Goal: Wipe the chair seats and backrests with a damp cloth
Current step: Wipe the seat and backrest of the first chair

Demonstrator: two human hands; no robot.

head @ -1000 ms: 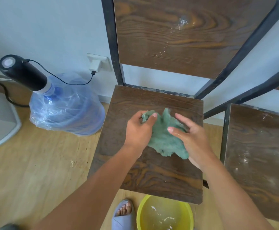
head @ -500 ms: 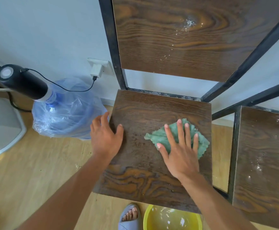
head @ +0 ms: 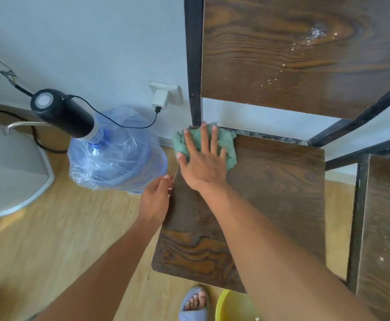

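Damp green cloth (head: 230,144), soft and limp, lies bunched at the chair seat's (head: 270,193) back-left corner under the flat, spread right hand (head: 203,163); the half-open left hand (head: 154,200) steadies the seat's left edge, gripping nothing.

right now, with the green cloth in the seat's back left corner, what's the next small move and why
Probably sweep the right hand and crumpled green cloth rightward along the back edge of the dark wooden chair seat; the left hand rests at its left edge.
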